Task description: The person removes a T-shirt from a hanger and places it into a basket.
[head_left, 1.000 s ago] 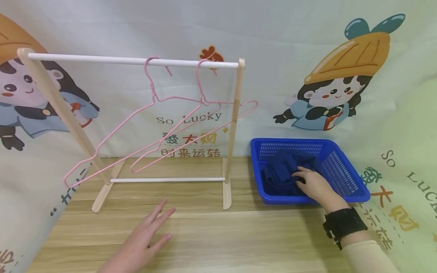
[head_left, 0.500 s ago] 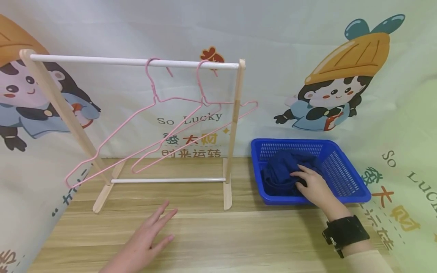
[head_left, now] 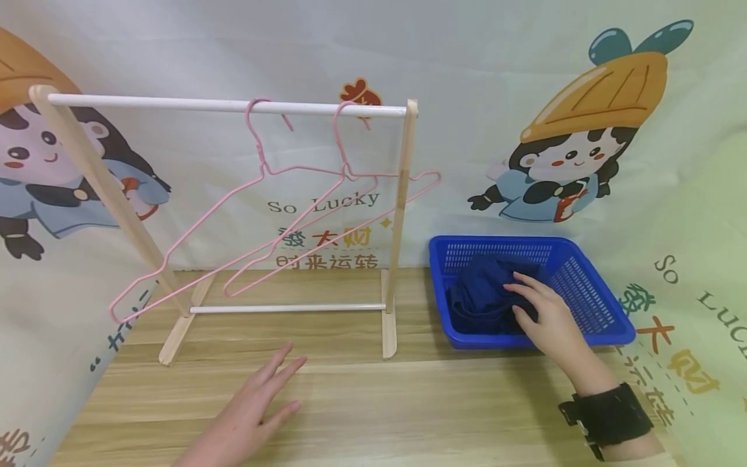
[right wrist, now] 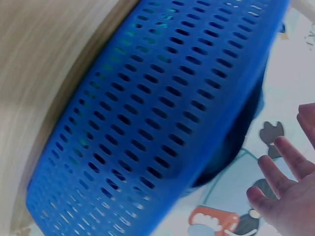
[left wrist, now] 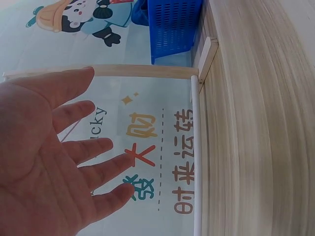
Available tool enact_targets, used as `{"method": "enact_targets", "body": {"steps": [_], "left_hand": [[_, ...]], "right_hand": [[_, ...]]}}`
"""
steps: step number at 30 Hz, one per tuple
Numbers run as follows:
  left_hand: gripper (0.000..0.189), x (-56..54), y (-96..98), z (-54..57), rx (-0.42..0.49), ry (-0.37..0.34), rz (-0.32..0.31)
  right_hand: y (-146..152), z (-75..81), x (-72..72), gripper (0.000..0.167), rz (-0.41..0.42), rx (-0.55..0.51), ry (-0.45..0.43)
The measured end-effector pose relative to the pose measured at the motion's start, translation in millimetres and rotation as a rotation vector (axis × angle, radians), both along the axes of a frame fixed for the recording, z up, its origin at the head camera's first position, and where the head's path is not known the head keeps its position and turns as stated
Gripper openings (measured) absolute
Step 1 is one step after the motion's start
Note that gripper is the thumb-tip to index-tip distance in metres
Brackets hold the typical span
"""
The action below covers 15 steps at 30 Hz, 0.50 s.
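My right hand is over the blue plastic basket, its fingers loosely bent above a crumpled dark blue cloth lying inside. In the right wrist view the fingers are spread beyond the basket's rim and hold nothing. A black band circles the right wrist. My left hand hovers over the wooden table in front of the rack, fingers extended and apart. The left wrist view shows its bare palm turned to the camera, with nothing in it.
A wooden rack with a white top rod stands left of the basket. Two pink hangers, one on the left and one on the right, hang from the rod. A printed cloth backdrop rises behind the table.
My right hand has lifted and drawn back slightly to the right from the dark blue cloth, which stays in the basket. The left hand has barely shifted.
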<state>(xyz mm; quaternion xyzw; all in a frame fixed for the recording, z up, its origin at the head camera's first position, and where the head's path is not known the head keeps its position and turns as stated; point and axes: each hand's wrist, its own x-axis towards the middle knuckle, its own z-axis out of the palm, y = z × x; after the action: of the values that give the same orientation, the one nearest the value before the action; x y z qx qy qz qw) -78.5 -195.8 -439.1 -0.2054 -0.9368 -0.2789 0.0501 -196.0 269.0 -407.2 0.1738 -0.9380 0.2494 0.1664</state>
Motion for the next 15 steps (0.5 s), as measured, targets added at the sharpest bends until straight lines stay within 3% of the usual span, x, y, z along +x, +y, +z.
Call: {"method": "enact_targets", "body": {"steps": [6,10,15], "left_hand": [[0.061,-1.6,3.8,6.2,-0.018,0.005,0.003],[0.065,-7.6,6.1,12.9,-0.048,0.043,-0.012],[0.067,-17.4,9.2,25.6,-0.100,0.104,-0.038]], "right_hand": [[-5,12.1,11.8,0.039,0.002,-0.018,-0.026],[-14,23.2,18.6,0.042,0.032,-0.032,-0.034],[-29,33.2,25.1,0.045,0.083,0.027,-0.010]]}}
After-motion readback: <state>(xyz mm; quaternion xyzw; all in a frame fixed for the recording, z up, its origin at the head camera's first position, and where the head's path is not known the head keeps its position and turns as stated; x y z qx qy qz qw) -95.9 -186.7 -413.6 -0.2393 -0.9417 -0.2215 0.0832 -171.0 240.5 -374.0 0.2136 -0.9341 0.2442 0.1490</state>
